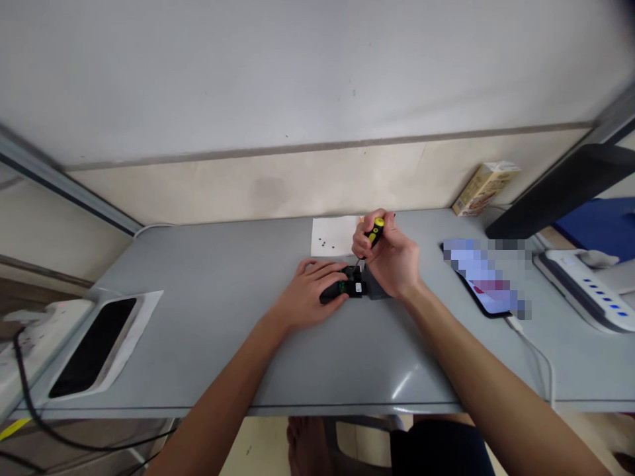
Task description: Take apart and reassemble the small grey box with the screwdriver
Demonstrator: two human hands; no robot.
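My left hand [310, 291] lies over a small black device [342, 288] on the grey table [208, 330], fingers curled on it and pinning it down. My right hand [389, 258] is closed round a screwdriver [374, 233] with a yellow and black handle, held upright with its tip down at the device's right end. A dark grey piece [373, 287] sits against the device under my right hand. Just behind, a white sheet of paper [335, 236] carries several tiny dark screws.
A phone [489, 281] with a lit screen lies at the right, its white cable running to the front edge. A power strip [578, 287], a small carton [483, 188] and a dark monitor [565, 192] stand farther right. A black screen on white wrapping [96, 344] lies at the left.
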